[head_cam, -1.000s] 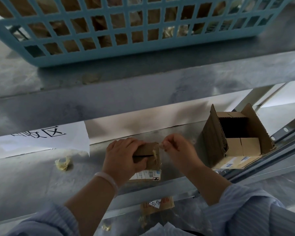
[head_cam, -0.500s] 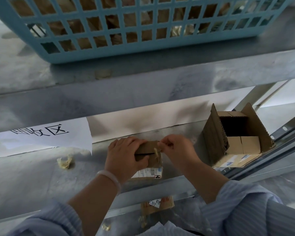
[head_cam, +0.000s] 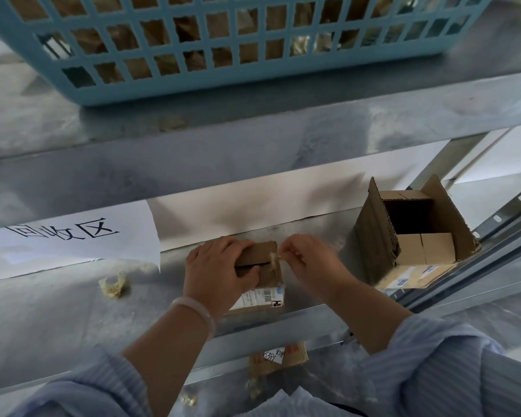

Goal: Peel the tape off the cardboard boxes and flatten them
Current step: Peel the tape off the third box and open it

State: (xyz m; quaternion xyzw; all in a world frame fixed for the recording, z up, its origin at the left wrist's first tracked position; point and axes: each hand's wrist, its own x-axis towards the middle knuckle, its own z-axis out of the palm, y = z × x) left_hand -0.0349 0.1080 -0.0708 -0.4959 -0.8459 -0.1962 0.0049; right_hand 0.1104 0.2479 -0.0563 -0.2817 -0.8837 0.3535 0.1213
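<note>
Peeling step: left hand (head_cam: 220,272) grip clamps the small box (head_cam: 260,253); right hand (head_cam: 310,261) grip pinches its tape (head_cam: 273,260). Next: probably a steady outward pull.

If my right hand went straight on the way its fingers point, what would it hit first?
Probably the small cardboard box the left hand holds; the right hand pinches its tape.

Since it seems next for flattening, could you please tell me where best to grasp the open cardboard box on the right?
Probably pinch the open brown cardboard box by its upright left flap, coming from above: that flap stands free, while the right flap sits near the grey metal rail.
</note>
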